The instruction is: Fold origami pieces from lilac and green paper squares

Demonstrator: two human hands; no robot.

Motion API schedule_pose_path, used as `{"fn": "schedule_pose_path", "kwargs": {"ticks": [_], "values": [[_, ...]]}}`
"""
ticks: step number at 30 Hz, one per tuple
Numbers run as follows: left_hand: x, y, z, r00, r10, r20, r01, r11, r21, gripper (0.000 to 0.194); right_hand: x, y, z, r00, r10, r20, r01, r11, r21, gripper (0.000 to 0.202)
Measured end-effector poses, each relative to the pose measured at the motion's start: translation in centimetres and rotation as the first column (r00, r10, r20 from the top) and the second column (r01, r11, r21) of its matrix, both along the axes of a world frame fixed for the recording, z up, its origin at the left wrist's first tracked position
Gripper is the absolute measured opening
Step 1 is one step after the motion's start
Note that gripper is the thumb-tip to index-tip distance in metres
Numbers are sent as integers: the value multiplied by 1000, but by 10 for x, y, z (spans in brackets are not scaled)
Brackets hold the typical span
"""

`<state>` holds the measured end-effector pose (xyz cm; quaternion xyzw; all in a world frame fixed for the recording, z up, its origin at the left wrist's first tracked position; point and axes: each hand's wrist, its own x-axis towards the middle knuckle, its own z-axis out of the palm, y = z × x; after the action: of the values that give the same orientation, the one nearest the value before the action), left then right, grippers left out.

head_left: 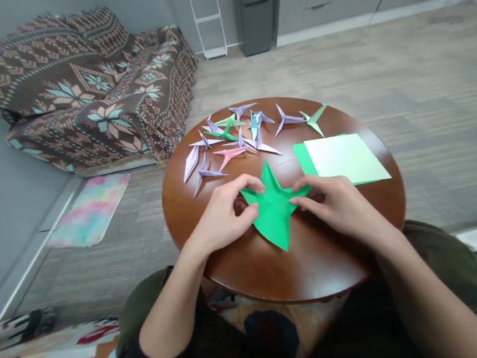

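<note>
A green sheet of origami paper, creased so that its corners stand out in points, is held just over the near middle of the round table. At its left corner my left hand pinches the paper between thumb and fingers. My right hand grips the right corner the same way. One point of the paper aims away from me and another toward me. Beyond the hands lie several folded paper pieces, among them a pink one, a dark green one and a purple one.
A stack of square paper, a pale green sheet on top of green ones, lies at the table's right. The brown round table stands before my knees. A sofa with a patterned cover and a pastel mat are at the left.
</note>
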<state>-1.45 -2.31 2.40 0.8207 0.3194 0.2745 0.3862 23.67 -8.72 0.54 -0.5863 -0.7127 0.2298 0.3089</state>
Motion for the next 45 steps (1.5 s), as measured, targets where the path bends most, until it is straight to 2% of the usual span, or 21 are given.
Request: {"fn": "schedule_pose_path", "kwargs": {"ticks": [2,3,5,8,12,17,25,28,30,31,35,37,41,45], "values": [[-6,3,3,991,-103,87,114,985,-131,41,1,1,-1,999,-34,-10,34,999,17,9],[-9,5,4,985,-142,96,155,977,-148,43,2,1,-1,999,-47,-10,47,999,21,8],[-14,10,5,979,-200,32,202,975,-90,37,5,2,-2,998,-61,-15,61,998,17,9],[-17,16,4,969,-234,-74,239,969,67,22,10,4,-4,997,-54,-64,52,998,-35,14],[-18,20,1,959,-282,-38,285,946,153,17,16,7,-5,968,-46,-247,9,989,-149,25],[-19,19,1,968,-252,13,242,940,240,11,23,7,-3,907,-87,-413,-7,976,-220,30],[-17,19,2,982,-190,-14,186,938,292,11,19,4,3,884,-94,-459,13,984,-175,28],[-13,17,0,991,-134,-27,136,946,294,15,14,4,0,865,-113,-489,37,986,-163,45],[-10,14,-3,995,-90,-39,97,950,297,16,12,5,-2,874,-121,-471,46,985,-167,54],[-8,13,-5,996,-66,-54,79,950,303,16,10,5,-3,889,-120,-442,52,985,-163,51],[0,8,-14,989,27,-143,20,948,317,11,2,2,-3,977,-86,-197,77,996,-54,18],[3,6,-16,981,52,-186,10,949,314,4,-4,0,-1,995,-65,-78,66,998,11,12],[6,2,-16,979,12,-203,53,949,312,17,-13,-4,2,998,-34,48,32,998,49,10],[10,-5,-14,987,-79,-138,120,938,325,26,-19,-8,5,996,59,72,-63,997,46,9]]}}
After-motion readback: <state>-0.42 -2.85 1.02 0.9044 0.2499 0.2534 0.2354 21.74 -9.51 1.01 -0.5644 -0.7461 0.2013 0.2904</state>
